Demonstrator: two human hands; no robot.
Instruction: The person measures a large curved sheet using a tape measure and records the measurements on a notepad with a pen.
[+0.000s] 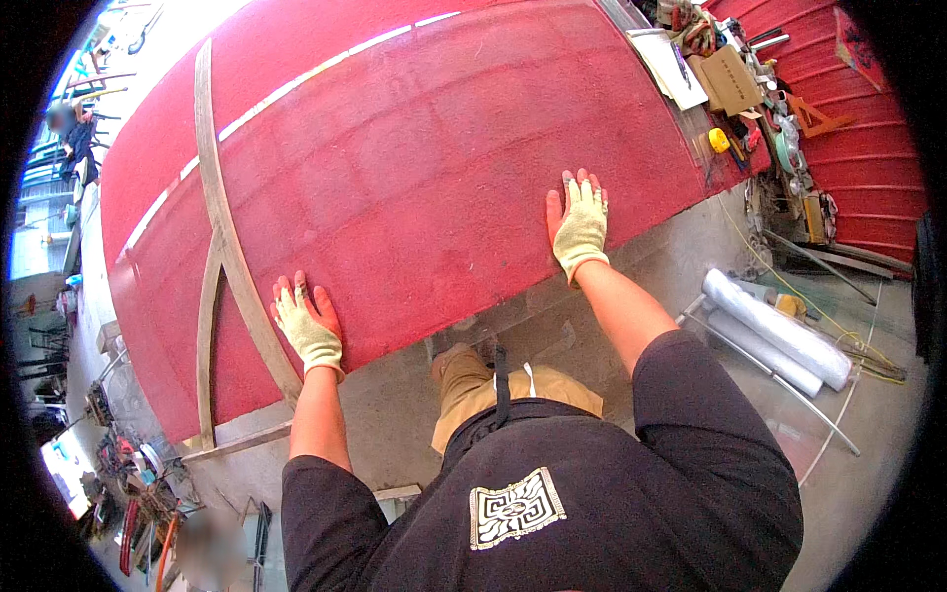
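Both of my hands wear pale yellow gloves with reddish fingers. My left hand (309,324) lies flat near the front edge of a large table covered in red cloth (424,227), its fingers spread. Just left of it, a long wooden T-square (219,212) with a slanting brace stretches across the table. Farther right, my right hand (580,229) also rests flat near the front edge, fingers pointing away from me. Neither hand holds anything. A faint sheen covers part of the red surface; whether a clear sheet lies there, I cannot tell.
A long white strip (326,67) crosses the table's far part. Papers (671,69), a brown cardboard piece (727,79) and a yellow tape measure (718,140) lie at the right end. On the floor at right are plastic-wrapped rolls (779,331) and a metal rod (779,385). Clutter lines the left.
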